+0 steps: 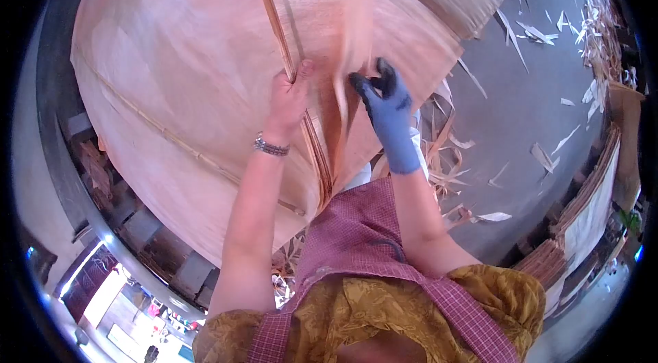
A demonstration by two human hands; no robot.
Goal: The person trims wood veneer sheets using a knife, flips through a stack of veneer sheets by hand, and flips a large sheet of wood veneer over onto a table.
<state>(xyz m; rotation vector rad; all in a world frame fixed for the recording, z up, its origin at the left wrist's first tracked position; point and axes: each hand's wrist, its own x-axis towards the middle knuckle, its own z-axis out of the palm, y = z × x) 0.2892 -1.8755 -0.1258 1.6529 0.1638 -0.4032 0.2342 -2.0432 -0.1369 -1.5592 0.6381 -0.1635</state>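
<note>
Gripping the left edge of a stack of thin tan wood sheets [312, 10], my bare left hand [289, 99] has its thumb on top. My right hand [389, 99], in a blue-grey glove with dark fingers, sits at a blurred, raised fold on the stack's right side, thumb and forefinger bent close; I cannot tell whether they pinch it. The stack lies over broad pale sheets [157, 41], crossed at left by a slender tan stick [164, 131]. Pale shreds [538, 34] litter the grey floor [507, 130] to the right.
</note>
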